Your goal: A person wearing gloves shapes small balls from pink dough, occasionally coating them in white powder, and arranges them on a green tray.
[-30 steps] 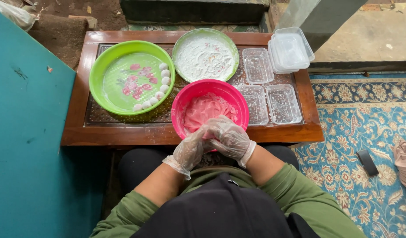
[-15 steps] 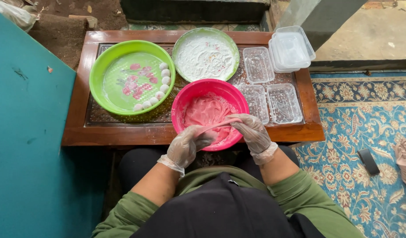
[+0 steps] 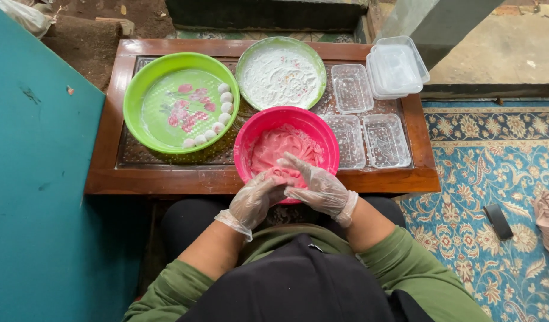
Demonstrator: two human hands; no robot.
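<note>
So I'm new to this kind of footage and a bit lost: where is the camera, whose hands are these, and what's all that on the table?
The camera sits on the person's head and looks down, so the hands are their own. Both wear clear gloves. The left hand and right hand meet over the near rim of a pink bowl of pink dough; whether they hold a piece is hidden. On the low wooden table are also a green tray with small white balls, a green plate of white powder, and empty clear plastic boxes.
</note>
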